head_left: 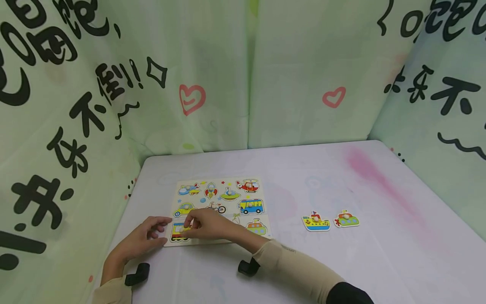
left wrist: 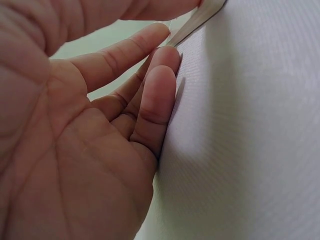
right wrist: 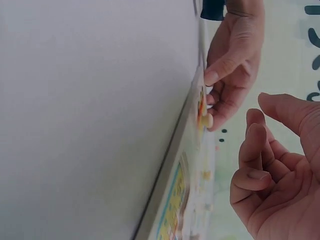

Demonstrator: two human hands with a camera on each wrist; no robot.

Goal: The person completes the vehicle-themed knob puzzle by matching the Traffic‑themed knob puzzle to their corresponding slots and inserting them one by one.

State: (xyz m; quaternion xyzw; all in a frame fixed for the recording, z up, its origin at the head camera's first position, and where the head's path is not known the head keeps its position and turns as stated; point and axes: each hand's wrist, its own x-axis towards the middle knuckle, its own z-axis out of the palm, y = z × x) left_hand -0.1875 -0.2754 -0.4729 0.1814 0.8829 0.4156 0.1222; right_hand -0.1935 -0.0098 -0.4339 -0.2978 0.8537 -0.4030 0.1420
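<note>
A pale puzzle board (head_left: 220, 242) lies on the table, with vehicle pictures in rows, among them a plane, a rocket, a helicopter, a yellow car and a blue bus (head_left: 251, 206). My right hand (head_left: 209, 223) is over its lower left part, beside the train piece (head_left: 177, 233). In the right wrist view a gap shows between thumb and bent fingers, with nothing in it; a small peg (right wrist: 207, 121) stands up from the board beyond. At the board's left edge, my left hand (head_left: 142, 236) touches near the corner with thumb and forefinger, the other fingers loosely bent.
To the right of the board, a yellow and blue ship piece (head_left: 316, 222) and a green submarine piece (head_left: 346, 219) lie on the white table (head_left: 288, 270). Pale green curtains (head_left: 228, 50) with black writing and red hearts surround the table at the back and sides.
</note>
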